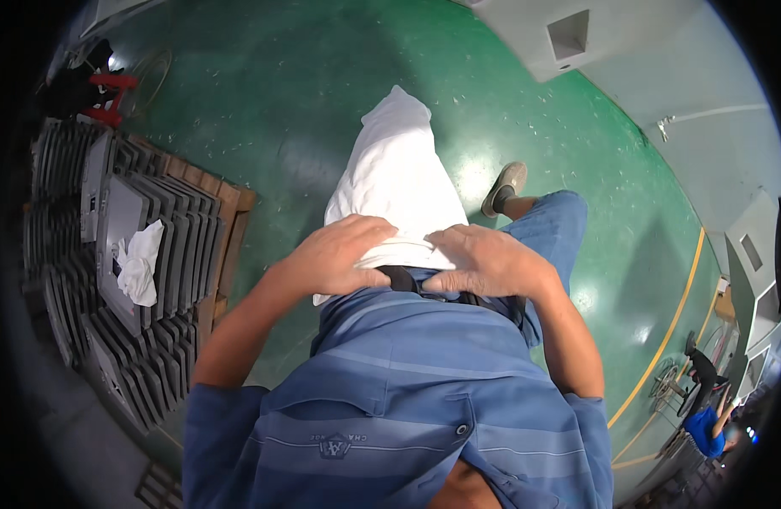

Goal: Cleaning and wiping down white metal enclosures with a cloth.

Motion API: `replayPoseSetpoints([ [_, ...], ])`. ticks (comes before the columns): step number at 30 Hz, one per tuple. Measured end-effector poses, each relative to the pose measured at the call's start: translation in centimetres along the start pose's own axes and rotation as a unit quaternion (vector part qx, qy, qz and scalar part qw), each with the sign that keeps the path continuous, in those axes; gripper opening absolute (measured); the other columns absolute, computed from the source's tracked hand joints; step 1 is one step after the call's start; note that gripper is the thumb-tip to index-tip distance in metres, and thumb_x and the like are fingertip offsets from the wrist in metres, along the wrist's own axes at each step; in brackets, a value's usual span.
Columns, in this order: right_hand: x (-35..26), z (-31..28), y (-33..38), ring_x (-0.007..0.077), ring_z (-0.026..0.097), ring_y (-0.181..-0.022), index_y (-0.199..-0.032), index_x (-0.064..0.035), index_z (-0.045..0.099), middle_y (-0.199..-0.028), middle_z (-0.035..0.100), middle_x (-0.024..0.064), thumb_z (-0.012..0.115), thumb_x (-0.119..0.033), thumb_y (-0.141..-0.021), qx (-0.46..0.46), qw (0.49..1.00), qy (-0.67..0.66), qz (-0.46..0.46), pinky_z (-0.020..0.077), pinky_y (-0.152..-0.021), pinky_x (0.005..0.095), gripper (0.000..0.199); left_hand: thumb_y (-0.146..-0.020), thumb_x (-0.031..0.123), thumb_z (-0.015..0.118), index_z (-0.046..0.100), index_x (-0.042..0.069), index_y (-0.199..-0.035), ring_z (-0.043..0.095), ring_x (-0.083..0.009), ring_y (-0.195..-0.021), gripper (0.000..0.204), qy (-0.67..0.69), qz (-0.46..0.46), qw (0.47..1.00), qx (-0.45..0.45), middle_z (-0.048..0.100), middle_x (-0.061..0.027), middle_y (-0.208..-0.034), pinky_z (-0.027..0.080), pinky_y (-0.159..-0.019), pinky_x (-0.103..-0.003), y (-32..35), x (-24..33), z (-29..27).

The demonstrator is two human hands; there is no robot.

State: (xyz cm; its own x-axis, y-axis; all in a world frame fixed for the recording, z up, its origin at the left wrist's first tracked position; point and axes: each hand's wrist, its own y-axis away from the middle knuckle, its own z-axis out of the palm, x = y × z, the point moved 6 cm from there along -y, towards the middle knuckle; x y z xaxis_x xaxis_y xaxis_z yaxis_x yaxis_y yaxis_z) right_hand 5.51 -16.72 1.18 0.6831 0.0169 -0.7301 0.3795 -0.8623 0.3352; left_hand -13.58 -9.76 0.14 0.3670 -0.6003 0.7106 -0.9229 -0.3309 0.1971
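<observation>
A white cloth (396,174) hangs from my waist down over the front of my legs, its upper edge folded at a black belt (401,278). My left hand (344,252) grips the left part of that edge, fingers on the cloth and thumb beside the belt. On the right part of the edge, my right hand (488,261) has its fingers curled on the cloth, with the thumb at the belt on the body side. The edge under both hands is partly hidden. I wear a blue striped shirt (382,382) and blue trousers (560,225).
To the left, several grey panels (128,212) stand stacked on a wooden pallet (238,204), with a crumpled white cloth piece (139,265) on them. Pale grey housings (628,51) stand at the far right. A person in blue (704,431) is on the right, past yellow floor lines (662,365).
</observation>
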Motion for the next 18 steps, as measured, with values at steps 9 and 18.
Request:
replayPoseSetpoints([
  [9, 0.8, 0.0, -0.7, 0.0381, 0.065, -0.072, -0.106, -0.0052, 0.067, -0.074, 0.065, 0.0218, 0.063, -0.021, -0.087, 0.092, 0.990, 0.101, 0.030, 0.0515, -0.067, 0.0457, 0.025, -0.083, 0.032, 0.068, 0.051, 0.003, -0.135, 0.050, -0.0318, -0.116, 0.062, -0.016, -0.048, 0.999, -0.017, 0.052, -0.0160, -0.124, 0.043, -0.099, -0.041, -1.4, 1.0, -0.2],
  [18, -0.9, -3.6, 0.2, 0.0385, 0.065, -0.070, -0.106, -0.0026, 0.066, -0.072, 0.064, 0.0225, 0.061, -0.013, -0.087, 0.251, 0.965, 0.050, 0.053, 0.0505, -0.064, 0.0439, 0.022, -0.081, 0.011, 0.062, 0.058, 0.002, -0.109, 0.063, -0.0412, -0.075, 0.030, -0.206, -0.103, 0.970, 0.077, 0.062, -0.0205, -0.082, 0.051, -0.068, -0.049, -4.7, 0.7, -1.6],
])
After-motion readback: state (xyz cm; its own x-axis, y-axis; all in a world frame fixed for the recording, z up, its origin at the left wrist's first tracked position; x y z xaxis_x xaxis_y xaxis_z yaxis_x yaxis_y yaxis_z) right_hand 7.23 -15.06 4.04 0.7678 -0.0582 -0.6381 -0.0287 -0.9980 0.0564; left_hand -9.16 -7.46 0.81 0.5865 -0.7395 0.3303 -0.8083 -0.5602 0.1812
